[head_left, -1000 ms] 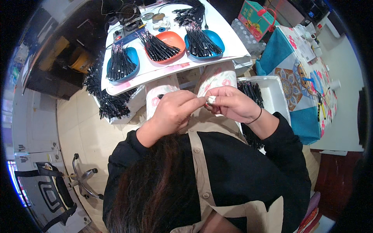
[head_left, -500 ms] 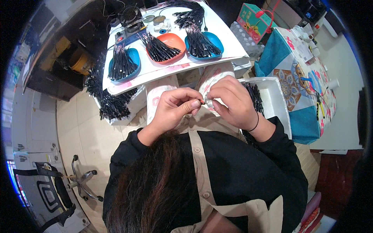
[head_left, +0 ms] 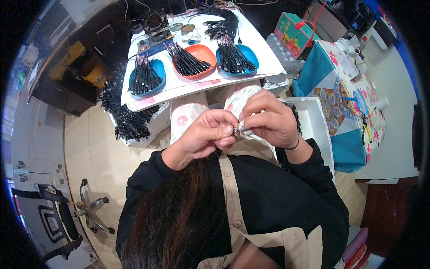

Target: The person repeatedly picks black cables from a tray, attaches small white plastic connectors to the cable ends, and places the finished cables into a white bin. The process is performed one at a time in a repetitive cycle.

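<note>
Both hands (head_left: 208,134) (head_left: 270,124) meet, pinching, at a small piece (head_left: 235,130).

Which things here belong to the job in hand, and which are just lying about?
Seemingly in the job:
small dark piece in the left hand
white scrap in the right hand
black cables in dishes

Seemingly lying about:
green carton
plastic bottles
chair
</note>
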A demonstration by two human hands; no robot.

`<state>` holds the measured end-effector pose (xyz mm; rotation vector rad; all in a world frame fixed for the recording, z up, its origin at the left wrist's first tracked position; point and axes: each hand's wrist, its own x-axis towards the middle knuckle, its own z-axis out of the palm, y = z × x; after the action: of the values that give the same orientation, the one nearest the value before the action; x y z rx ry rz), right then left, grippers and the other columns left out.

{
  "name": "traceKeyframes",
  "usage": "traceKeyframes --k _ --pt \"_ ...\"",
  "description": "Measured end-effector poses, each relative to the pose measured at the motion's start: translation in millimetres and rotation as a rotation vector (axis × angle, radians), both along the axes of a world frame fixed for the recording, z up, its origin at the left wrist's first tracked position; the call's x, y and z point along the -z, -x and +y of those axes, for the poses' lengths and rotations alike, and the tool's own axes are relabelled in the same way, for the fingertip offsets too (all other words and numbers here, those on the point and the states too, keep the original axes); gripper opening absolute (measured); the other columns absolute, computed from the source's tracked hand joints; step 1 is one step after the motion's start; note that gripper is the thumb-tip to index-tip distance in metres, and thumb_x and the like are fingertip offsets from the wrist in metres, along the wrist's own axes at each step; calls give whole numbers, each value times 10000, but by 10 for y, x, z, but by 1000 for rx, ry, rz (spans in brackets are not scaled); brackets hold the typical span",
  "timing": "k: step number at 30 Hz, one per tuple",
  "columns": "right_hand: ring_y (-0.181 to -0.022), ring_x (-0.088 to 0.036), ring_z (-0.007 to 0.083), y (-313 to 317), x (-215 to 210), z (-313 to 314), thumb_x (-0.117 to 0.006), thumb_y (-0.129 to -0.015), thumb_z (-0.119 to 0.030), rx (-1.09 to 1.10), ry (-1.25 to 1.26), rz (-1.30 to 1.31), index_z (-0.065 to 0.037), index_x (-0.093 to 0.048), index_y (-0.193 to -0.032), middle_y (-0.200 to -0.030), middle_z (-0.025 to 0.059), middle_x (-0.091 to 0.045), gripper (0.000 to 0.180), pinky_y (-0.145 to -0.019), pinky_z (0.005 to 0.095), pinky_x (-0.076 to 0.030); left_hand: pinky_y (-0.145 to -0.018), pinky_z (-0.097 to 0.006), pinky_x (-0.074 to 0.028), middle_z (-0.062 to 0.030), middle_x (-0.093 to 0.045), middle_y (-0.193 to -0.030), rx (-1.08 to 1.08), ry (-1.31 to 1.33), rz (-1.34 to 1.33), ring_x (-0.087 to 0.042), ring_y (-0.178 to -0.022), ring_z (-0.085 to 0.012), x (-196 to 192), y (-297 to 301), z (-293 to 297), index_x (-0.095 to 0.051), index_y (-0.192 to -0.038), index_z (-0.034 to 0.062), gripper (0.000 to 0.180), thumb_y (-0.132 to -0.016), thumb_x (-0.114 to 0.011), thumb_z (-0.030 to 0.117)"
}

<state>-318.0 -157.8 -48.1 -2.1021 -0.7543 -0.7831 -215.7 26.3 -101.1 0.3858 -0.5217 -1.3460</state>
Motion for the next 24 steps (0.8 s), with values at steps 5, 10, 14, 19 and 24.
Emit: traceKeyframes --k 5,10,14,19,24 --pt "-817 -585 264 42 -9 144 -669 -766 -28 112 100 -129 -42 -599 -877 -917 87 -593 131 -718 380 -479 -511 -204 -360 -62 -565 -720 34 24 -12 -516 -618 -106 -66 52 16 -603 -1023 -24 160 -892 -626 66" --pt "-846 -517 243 72 198 251 -541 -931 -186 64 -242 95 -23 -539 -982 -937 116 -538 170 -767 295 -426 -617 -235 -472 -78 -641 -804 -394 -26 -737 -582 -704 -97 -183 40 120 -655 -1017 -53 148 -897 -608 20" --pt "-843 -520 193 35 318 189 -565 -926 -210 1 -284 219 -31 -563 -1020 -1004 99 -544 202 -738 284 -442 -603 -224 -465 -57 -650 -778 -525 -101 -966 -582 -668 -80 -226 49 187 -673 -992 -41 129 -892 -600 -4" --pt "-861 -576 214 14 295 118 -643 -881 -207 -13 -238 172 -39 -618 -994 -1005 103 -586 204 -748 304 -467 -606 -220 -460 -53 -645 -779 -529 -111 -975 -571 -674 -77 -237 54 205 -670 -1003 -46 137 -890 -605 -2" --pt "-870 -589 241 -25 321 174 -659 -850 -124 -13 -211 94 -31 -629 -913 -943 106 -598 116 -771 330 -469 -614 -215 -457 -50 -640 -796 -473 -115 -957 -561 -686 -74 -218 3 240 -666 -1009 -52 141 -893 -611 7"
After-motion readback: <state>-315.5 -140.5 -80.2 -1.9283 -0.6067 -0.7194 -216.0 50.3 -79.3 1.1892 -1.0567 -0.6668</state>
